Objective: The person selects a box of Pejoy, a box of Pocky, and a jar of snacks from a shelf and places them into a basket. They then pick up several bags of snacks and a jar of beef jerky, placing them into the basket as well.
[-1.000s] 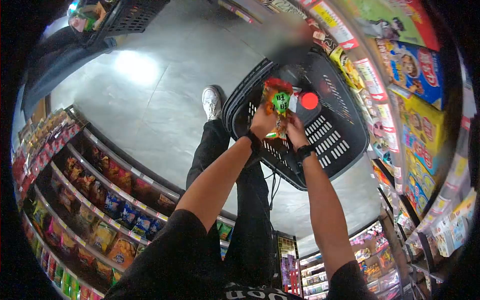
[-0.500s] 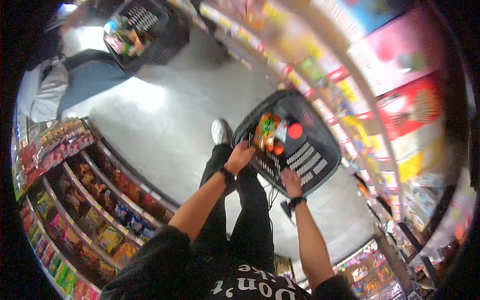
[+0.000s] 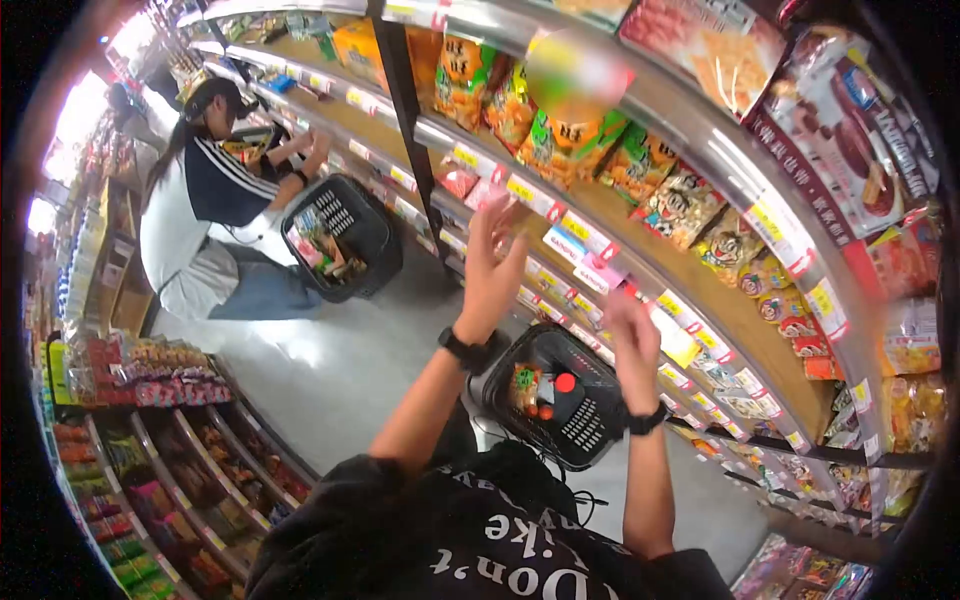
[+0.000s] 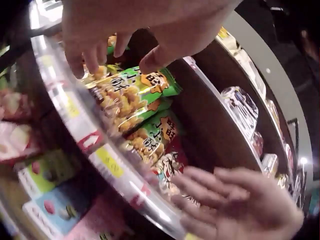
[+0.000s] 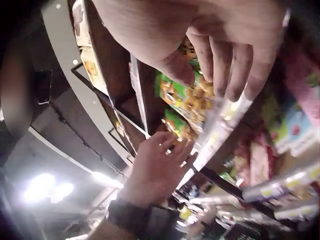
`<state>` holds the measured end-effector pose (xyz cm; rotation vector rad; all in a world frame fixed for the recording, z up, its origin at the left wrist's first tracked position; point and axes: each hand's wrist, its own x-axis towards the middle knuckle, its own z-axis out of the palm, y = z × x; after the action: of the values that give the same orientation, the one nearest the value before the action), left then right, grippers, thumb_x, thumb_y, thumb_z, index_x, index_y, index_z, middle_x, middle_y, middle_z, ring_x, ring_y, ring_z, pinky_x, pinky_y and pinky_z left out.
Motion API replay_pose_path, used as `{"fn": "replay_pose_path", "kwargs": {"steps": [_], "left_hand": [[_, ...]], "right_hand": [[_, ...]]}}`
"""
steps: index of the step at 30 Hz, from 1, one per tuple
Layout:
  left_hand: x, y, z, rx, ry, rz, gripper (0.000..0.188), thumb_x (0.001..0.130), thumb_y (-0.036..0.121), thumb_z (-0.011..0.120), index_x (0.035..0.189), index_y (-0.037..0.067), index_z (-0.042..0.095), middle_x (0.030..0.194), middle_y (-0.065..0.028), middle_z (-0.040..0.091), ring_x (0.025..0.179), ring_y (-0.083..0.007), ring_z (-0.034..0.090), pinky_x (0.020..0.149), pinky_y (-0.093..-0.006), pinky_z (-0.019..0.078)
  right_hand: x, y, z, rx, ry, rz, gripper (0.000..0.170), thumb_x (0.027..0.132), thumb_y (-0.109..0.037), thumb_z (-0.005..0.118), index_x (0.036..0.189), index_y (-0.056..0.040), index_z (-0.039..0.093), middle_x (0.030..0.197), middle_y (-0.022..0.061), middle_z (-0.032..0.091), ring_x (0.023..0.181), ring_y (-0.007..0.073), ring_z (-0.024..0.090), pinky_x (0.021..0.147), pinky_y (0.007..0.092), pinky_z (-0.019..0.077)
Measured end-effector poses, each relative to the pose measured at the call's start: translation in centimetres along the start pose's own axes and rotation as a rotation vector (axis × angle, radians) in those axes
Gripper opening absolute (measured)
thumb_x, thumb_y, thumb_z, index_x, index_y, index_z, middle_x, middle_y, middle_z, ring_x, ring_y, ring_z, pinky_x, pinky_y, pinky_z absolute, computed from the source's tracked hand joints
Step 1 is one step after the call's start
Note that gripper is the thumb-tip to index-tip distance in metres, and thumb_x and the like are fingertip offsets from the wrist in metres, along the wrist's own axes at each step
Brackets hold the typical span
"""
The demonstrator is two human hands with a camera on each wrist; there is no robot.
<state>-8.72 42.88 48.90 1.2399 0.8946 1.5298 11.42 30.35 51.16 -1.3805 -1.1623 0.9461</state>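
My left hand (image 3: 492, 270) is raised in front of the shelf with its fingers apart and nothing in it. To its right, my right hand (image 3: 632, 345) is also up and empty, its fingers loosely bent. Green-and-orange snack bags (image 3: 565, 145) stand on the shelf beyond both hands. In the left wrist view, the left fingers hang over these bags (image 4: 130, 95), while the right hand (image 4: 235, 202) is spread lower down. A black shopping basket (image 3: 597, 400) sits on the floor below, holding an orange-and-green snack bag (image 3: 525, 385) and a red-topped item (image 3: 565, 382).
A curved shelf edge with price tags (image 3: 575, 235) runs between me and the bags. Small colourful boxes (image 3: 580, 258) sit one level lower. Another person (image 3: 200, 210) crouches at the far left beside a second basket (image 3: 375, 245). Snack racks (image 3: 170, 470) stand at lower left.
Earlier both hands held the orange-and-green bag over the basket; it now lies inside. Both hands have risen empty to the shelf, and the view has tilted up, bringing the other person into sight.
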Motion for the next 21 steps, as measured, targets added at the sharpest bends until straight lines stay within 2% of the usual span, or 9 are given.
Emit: {"fn": "replay_pose_path", "kwargs": {"steps": [2,3,5,8,9,13,16,20,21], "left_hand": [[4.3,3.2,1.2,0.186,0.015,0.213,0.053,0.090,0.004,0.063,0.140,-0.003,0.044,0.140,-0.0190,0.050,0.133,-0.0303,0.048,0.112,-0.0394,0.0371],[5.9,4.1,1.5,0.280,0.023,0.312,0.056,0.089,0.004,0.063,0.141,-0.003,0.043,0.141,-0.0207,0.048,0.136,-0.0325,0.045,0.113,-0.0404,0.0356],[8.2,2.6,1.7,0.251,-0.052,0.280,0.057,0.088,0.004,0.063,0.141,-0.004,0.043,0.142,-0.0223,0.047,0.137,-0.0353,0.043,0.115,-0.0420,0.0335],[9.2,1.5,1.8,0.246,-0.148,0.281,0.059,0.087,0.006,0.064,0.141,-0.002,0.043,0.139,-0.0223,0.048,0.134,-0.0364,0.045,0.114,-0.0434,0.0340],[9.1,1.5,1.7,0.233,-0.163,0.286,0.059,0.087,0.006,0.065,0.141,-0.002,0.044,0.138,-0.0222,0.049,0.133,-0.0364,0.045,0.113,-0.0434,0.0346],[7.8,3.2,0.9,0.228,-0.210,0.305,0.059,0.085,0.008,0.067,0.139,-0.001,0.048,0.135,-0.0211,0.051,0.129,-0.0357,0.048,0.110,-0.0430,0.0373],[6.0,4.8,0.9,0.194,-0.235,0.315,0.059,0.083,0.009,0.070,0.138,-0.002,0.051,0.134,-0.0202,0.052,0.128,-0.0347,0.049,0.107,-0.0421,0.0397],[3.8,4.9,2.3,0.240,-0.223,0.353,0.059,0.082,0.008,0.072,0.138,-0.001,0.053,0.134,-0.0192,0.050,0.120,-0.0313,0.052,0.102,-0.0401,0.0435],[2.7,6.2,2.7,0.212,-0.226,0.321,0.059,0.083,0.010,0.073,0.138,-0.001,0.054,0.129,-0.0174,0.050,0.115,-0.0283,0.052,0.099,-0.0373,0.0449]], "right_hand": [[5.8,-3.6,3.4,0.091,0.019,-0.178,0.036,0.100,-0.008,0.060,0.134,0.0027,0.055,0.132,0.0103,0.063,0.124,0.0170,0.058,0.105,0.0326,0.0462],[8.2,-4.9,4.8,0.089,0.014,-0.173,0.043,0.099,-0.010,0.062,0.139,0.0005,0.051,0.137,0.0121,0.059,0.127,0.0195,0.057,0.105,0.0325,0.0461],[11.9,-5.8,7.8,-0.077,0.120,-0.229,0.044,0.098,-0.012,0.065,0.138,-0.0008,0.051,0.133,0.0127,0.059,0.120,0.0210,0.059,0.101,0.0322,0.0473],[14.5,-4.8,9.8,-0.088,0.171,-0.303,0.044,0.096,-0.012,0.067,0.136,-0.0013,0.052,0.127,0.0129,0.058,0.112,0.0217,0.060,0.096,0.0332,0.0481],[15.2,-4.2,10.1,-0.087,0.202,-0.412,0.043,0.094,-0.009,0.067,0.134,-0.0005,0.052,0.122,0.0122,0.058,0.107,0.0216,0.060,0.093,0.0342,0.0483],[13.4,-4.1,9.9,-0.107,0.319,-0.399,0.042,0.092,-0.008,0.069,0.132,-0.0010,0.056,0.120,0.0122,0.059,0.114,0.0229,0.058,0.095,0.0348,0.0477],[11.2,-6.2,9.1,-0.086,0.291,-0.476,0.042,0.092,-0.008,0.069,0.131,-0.0006,0.056,0.124,0.0127,0.057,0.116,0.0244,0.057,0.097,0.0354,0.0471],[8.4,-7.4,7.7,-0.282,0.290,-0.549,0.045,0.090,-0.006,0.070,0.133,-0.0006,0.055,0.128,0.0136,0.054,0.116,0.0259,0.057,0.099,0.0359,0.0466],[8.1,-5.8,7.1,-0.278,0.300,-0.572,0.047,0.090,-0.004,0.070,0.134,-0.0016,0.056,0.128,0.0131,0.054,0.111,0.0235,0.057,0.093,0.0325,0.0487]]}}
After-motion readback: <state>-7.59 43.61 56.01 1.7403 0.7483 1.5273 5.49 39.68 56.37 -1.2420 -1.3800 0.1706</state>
